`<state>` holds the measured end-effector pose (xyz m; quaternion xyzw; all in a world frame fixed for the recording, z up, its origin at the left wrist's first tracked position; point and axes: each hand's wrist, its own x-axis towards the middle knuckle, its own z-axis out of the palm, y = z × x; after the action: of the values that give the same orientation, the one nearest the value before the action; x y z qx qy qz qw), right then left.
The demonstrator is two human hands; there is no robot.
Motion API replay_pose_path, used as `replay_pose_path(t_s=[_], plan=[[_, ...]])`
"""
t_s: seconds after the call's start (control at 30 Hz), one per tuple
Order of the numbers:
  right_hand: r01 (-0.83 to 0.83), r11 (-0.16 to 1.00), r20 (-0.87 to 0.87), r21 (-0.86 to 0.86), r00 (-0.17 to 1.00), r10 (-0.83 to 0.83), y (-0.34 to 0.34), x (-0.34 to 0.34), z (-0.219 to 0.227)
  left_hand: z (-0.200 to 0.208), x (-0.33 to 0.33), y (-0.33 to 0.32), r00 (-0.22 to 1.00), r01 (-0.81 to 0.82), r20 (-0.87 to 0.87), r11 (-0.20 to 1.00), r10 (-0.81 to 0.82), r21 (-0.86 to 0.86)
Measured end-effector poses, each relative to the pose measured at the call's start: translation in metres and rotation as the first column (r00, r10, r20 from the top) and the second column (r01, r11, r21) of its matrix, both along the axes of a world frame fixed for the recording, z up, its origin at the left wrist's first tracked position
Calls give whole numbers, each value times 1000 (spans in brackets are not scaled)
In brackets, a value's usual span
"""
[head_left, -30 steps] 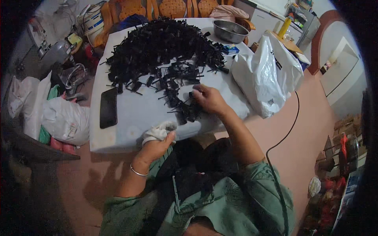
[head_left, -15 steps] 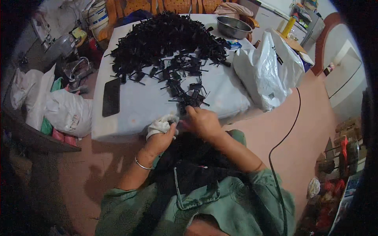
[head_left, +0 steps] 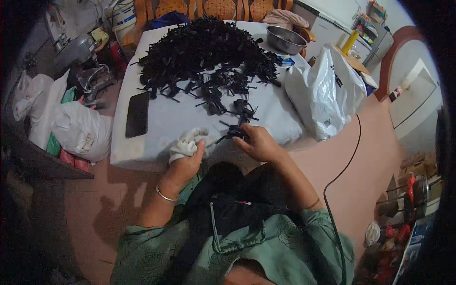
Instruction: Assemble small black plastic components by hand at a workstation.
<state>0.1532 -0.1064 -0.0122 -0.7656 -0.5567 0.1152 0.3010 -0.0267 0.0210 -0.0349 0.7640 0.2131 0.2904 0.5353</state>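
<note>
My left hand [head_left: 186, 164] is closed on a crumpled white cloth [head_left: 186, 142] at the near edge of the white table [head_left: 156, 137]. Just to its right, my right hand [head_left: 256, 142] grips a small black plastic part [head_left: 230, 134] with thin prongs. A big heap of similar black parts [head_left: 204, 47] covers the far half of the table, with loose ones [head_left: 223, 92] scattered toward me.
A black phone [head_left: 137, 114] lies on the table's left side. A steel bowl [head_left: 285, 39] sits at the far right corner, beside a white plastic bag [head_left: 327, 92]. More filled bags [head_left: 78, 128] stand on the floor at left. A black cable [head_left: 339, 175] runs along the floor at right.
My right hand has pulled back from the loose parts toward the table's near edge with one black part. The left hand stays on the cloth.
</note>
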Motion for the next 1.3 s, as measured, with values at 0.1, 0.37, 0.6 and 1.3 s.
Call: replay_pose_path(t_s=[0.1,0.37,0.6,1.3], plan=[[38,999,37,-22,999,-37,6,9,-13,-8,11,12,1000,22,8,983,-24,184],[216,973,-797,79,600,-68,24,26,-9,-21,6,11,1000,-5,-13,998,6,65],[-349,936,-417,-45,858,299,-6,-17,12,2,1,1,961,229,-106,951,-254,-207],[-255,848,113,465,967,229,-26,-73,12,8,-1,-43,992,108,60,994,-109,18]])
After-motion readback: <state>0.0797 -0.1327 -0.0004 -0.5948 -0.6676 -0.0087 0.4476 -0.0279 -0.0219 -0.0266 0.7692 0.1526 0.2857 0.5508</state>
